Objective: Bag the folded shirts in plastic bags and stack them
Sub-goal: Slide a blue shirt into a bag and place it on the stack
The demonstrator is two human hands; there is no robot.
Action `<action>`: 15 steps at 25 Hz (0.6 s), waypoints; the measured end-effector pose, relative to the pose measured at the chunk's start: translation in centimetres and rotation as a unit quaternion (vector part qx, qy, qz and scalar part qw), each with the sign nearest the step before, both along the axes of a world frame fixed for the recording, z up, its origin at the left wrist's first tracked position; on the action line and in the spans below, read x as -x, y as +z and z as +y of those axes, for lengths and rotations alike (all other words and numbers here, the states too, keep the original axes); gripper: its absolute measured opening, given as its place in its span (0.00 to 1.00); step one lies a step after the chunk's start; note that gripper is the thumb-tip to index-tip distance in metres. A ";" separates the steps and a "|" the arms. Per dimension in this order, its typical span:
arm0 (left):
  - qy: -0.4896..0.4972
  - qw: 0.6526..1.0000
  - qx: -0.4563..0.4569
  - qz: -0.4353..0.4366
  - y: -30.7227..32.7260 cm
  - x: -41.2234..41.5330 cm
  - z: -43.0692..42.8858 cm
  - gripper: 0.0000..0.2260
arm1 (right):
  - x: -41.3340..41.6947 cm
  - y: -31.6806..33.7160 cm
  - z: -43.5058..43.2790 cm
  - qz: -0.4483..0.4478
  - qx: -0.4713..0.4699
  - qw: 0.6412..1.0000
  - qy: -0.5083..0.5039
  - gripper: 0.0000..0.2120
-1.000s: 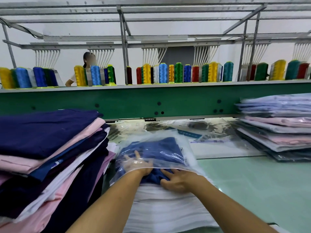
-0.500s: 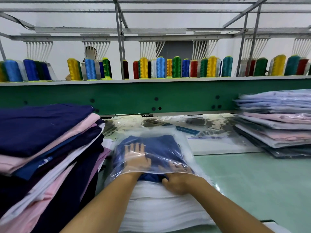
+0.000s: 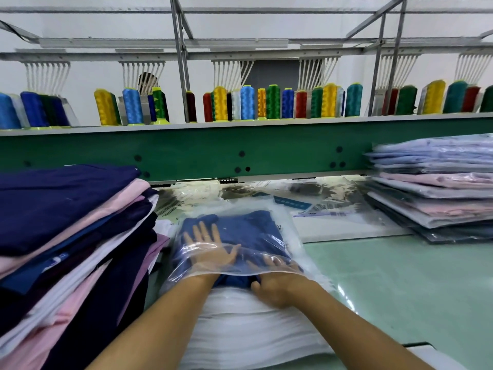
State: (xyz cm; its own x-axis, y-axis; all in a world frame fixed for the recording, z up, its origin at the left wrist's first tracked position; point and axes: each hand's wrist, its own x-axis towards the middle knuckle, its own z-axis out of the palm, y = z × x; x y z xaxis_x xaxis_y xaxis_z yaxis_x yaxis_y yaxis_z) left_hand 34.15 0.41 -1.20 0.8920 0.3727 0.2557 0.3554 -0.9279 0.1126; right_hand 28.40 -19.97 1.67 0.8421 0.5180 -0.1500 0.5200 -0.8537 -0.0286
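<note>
A folded blue shirt [image 3: 253,231] lies mostly inside a clear plastic bag [image 3: 266,206] on a thick stack of empty bags [image 3: 253,329]. My left hand [image 3: 210,247] is inside the bag, fingers spread flat on the shirt. At the bag's mouth, my right hand [image 3: 274,281] has its fingers under the plastic on the shirt's near edge, thumb curled against it. A tall pile of unbagged folded shirts [image 3: 66,236], navy, pink and white, stands at the left. Bagged shirts [image 3: 437,188] are stacked at the right.
A green machine beam [image 3: 240,150] runs across the back, with thread cones [image 3: 272,102] on its shelf and a person behind them. Loose plastic bags [image 3: 333,209] lie under the beam. The pale green table [image 3: 400,289] stretches to the right.
My left hand has slid deeper into the bag and its fingers have spread. The shirt has gone farther in, and the bag's mouth has come toward my wrists.
</note>
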 end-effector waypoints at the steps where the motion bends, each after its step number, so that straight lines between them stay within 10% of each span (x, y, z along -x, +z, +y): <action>1: -0.022 0.998 -0.053 0.005 -0.3 0.3 -0.4 0.43 | -0.1 0.1 0.2 -0.005 -0.002 1.000 0.001 0.30; 15: -0.217 0.956 -0.048 0.190 5.3 12.8 -4.3 0.18 | 1.6 1.5 -1.7 -0.105 -0.100 0.988 0.055 0.24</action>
State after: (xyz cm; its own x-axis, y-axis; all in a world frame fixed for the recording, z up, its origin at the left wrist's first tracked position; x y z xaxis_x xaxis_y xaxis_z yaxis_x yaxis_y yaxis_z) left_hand 21.38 -3.87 4.13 0.9927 -0.0622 -0.1035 -0.0667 -0.9970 -0.0405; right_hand 26.82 -21.67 3.13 0.7810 0.6097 0.1355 0.6215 -0.7800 -0.0725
